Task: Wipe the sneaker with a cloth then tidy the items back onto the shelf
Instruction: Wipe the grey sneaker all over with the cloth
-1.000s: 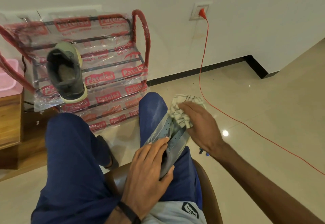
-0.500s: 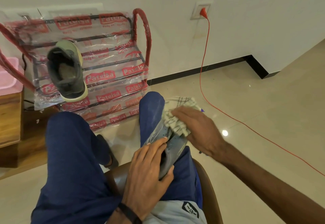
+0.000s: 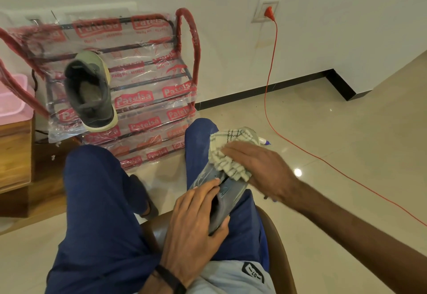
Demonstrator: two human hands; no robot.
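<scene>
A grey sneaker [image 3: 227,197] lies along my right thigh, toe pointing away from me. My left hand [image 3: 196,224] grips its heel end, fingers over the collar and thumb underneath. My right hand [image 3: 261,169] presses a white checked cloth [image 3: 227,155] onto the sneaker's front half; the toe is hidden under the cloth. A second grey-green sneaker [image 3: 91,91] sits on the shelf [image 3: 161,99], a metal rack wrapped in clear plastic with red print, against the wall ahead.
I sit on a brown chair [image 3: 277,247]. A red cable [image 3: 269,81] runs from a wall socket across the floor at right. A pen [image 3: 263,141] lies on the tiles beyond my knee. A wooden cabinet [image 3: 13,152] with a pink tub [image 3: 11,99] stands at left.
My right hand has slid the cloth forward along the sneaker toward the toe, then a little back. The left hand has kept its grip on the heel.
</scene>
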